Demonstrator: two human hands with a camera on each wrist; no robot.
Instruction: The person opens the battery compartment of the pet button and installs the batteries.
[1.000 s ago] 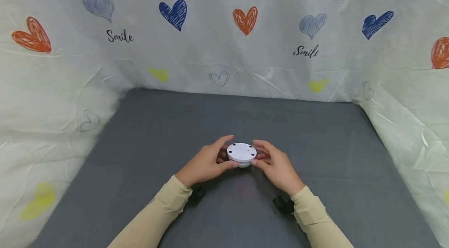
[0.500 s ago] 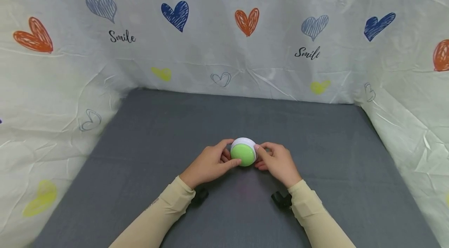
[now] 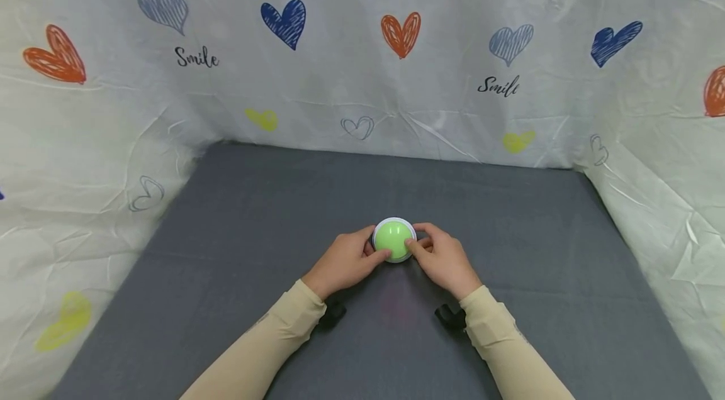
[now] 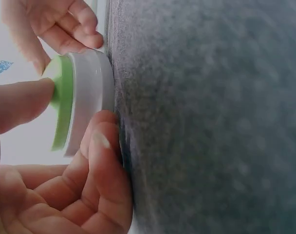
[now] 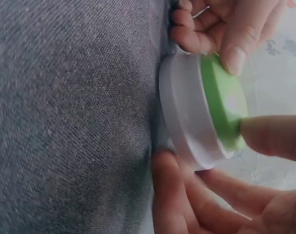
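Note:
A round push button [image 3: 392,238] with a glossy green dome and a white base is at the middle of the cloth, dome facing up. My left hand [image 3: 347,263] holds it from the left, thumb on the green edge and fingers curled along the white side. From the right, my right hand [image 3: 446,261] holds it the same way, its thumb on the dome. In the left wrist view the white base [image 4: 92,80] sits right at the cloth. The right wrist view shows the base slightly tilted, with fingers [image 5: 168,187] at its lower edge.
Dark grey cloth [image 3: 294,199] covers the table. White sheeting [image 3: 340,85] printed with hearts and "Smile" stands behind and along both sides. Black wrist mounts [image 3: 450,317] sit under the cream sleeves [image 3: 277,331].
The push button has turned over: its white underside with small dark feet faced up, then it stood tilted, and now the green dome faces up. Both hands have kept close around it.

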